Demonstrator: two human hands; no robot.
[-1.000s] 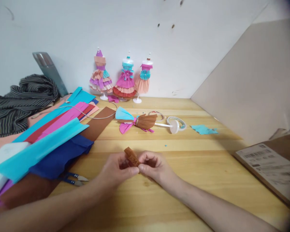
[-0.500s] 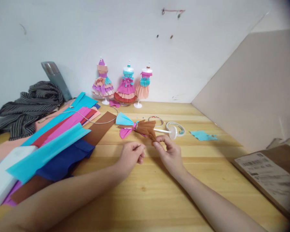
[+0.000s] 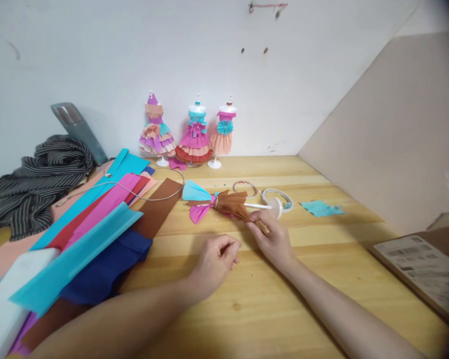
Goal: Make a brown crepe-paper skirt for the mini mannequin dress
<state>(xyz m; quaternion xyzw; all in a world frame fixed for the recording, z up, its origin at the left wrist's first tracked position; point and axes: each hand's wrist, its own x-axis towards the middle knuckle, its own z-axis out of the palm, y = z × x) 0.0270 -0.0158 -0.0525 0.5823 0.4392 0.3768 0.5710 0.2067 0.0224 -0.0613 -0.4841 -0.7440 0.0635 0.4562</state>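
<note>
A small white doll stand (image 3: 264, 206) lies on its side on the wooden table (image 3: 322, 279). It wears a brown pleated paper skirt (image 3: 232, 203) with teal and pink paper pieces (image 3: 195, 197) at its left end. My right hand (image 3: 273, 238) pinches a small brown pleated paper piece (image 3: 261, 225) against the skirt's lower edge. My left hand (image 3: 216, 260) rests on the table just left of it. Its fingers are curled shut and nothing shows in them.
Three dressed paper-doll stands (image 3: 196, 132) line the back wall. Coloured paper sheets (image 3: 93, 224) and a striped cloth (image 3: 37, 174) cover the left side. Tape rings (image 3: 282, 197), a teal scrap (image 3: 322, 208), a cardboard box (image 3: 422, 269) and a slanted board (image 3: 396, 129) are at the right.
Both hands held the brown pleated piece near me; my right hand carried it forward to the lying stand's skirt. My left hand let go and stayed back on the table.
</note>
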